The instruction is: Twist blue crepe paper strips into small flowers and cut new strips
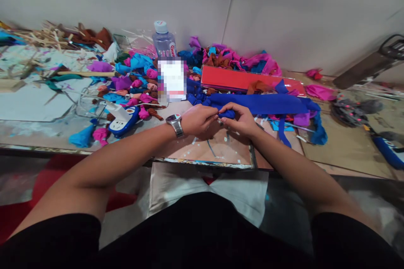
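My left hand, with a metal watch on its wrist, and my right hand meet over the front of the table. Between them is a small bunched piece of blue material. The fingers of my right hand curl round it, and my left fingertips press at its left side. Just behind my hands a long blue strip lies across the table, with a narrow end hanging toward the front edge. More blue bundles sit to the left of the strip.
Behind the strip lies a red pack. A bottle stands by the wall. Many coloured twisted bundles cover the middle left, near a blue-and-white power socket. A dark cylindrical bottle leans at right.
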The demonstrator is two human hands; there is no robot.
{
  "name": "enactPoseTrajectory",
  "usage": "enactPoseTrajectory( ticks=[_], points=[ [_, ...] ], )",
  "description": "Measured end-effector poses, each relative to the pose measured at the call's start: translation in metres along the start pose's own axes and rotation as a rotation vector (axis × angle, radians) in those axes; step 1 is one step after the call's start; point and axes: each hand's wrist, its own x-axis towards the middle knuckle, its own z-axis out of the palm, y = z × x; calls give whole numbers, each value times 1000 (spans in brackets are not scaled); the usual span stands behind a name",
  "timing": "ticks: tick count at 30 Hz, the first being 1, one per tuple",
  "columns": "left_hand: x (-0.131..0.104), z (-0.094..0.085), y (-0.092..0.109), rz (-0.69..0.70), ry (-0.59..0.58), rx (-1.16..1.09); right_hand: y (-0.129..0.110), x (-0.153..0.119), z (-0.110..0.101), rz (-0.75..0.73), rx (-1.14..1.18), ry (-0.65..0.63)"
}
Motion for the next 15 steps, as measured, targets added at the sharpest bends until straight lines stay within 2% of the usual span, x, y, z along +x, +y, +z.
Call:
enactPoseTrajectory(
  ticks=[3, 15],
  points=[
    [0, -2, 0, 17, 0, 12, 0, 1, -1, -32, -9, -10],
    [-2, -5, 4, -35, 14, -51, -3, 0, 3, 91, 122, -27]
  ],
)
